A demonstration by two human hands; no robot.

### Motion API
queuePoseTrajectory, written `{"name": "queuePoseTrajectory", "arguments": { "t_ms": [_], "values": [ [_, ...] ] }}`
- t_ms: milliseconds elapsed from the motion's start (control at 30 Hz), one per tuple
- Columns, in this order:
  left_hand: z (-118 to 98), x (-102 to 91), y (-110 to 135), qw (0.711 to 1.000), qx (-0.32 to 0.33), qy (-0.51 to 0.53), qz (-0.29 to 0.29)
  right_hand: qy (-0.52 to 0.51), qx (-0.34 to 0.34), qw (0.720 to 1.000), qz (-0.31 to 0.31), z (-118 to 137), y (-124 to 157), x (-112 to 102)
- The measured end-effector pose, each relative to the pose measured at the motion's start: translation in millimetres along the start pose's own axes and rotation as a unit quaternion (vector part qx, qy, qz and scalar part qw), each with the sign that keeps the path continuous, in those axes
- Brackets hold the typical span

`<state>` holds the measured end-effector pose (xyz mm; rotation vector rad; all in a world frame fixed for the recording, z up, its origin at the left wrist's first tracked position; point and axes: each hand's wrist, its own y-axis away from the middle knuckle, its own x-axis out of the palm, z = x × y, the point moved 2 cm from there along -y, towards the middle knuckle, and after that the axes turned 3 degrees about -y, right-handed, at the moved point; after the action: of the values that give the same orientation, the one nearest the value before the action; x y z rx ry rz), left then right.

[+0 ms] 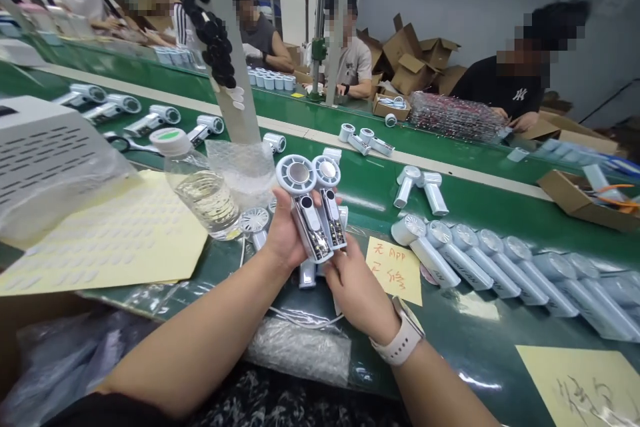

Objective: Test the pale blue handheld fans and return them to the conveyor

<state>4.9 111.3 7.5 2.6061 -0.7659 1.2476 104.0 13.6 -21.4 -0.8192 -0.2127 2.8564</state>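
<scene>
The green bench spreads across my distant view. Between three and four o'clock I see a row of pale blue fans lying side by side. A yellow note with red writing lies between four and five. At nine stands a clear bottle. Clear plastic wrap lies at six, near the edge.
</scene>
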Motion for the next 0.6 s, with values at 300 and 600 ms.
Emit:
{"name": "queuePoseTrajectory", "arguments": {
  "t_ms": [300, 600],
  "values": [
    [-11, 0.0, 4, 0.998, -0.024, 0.045, 0.030, 0.052, 0.031, 0.990, 0.124, -10, 36, -122],
    [2, -3.7, 7, 0.993, -0.083, 0.082, 0.033, 0.354, 0.229, 0.905, -0.059, -90, -121, -210]
  ]
}}
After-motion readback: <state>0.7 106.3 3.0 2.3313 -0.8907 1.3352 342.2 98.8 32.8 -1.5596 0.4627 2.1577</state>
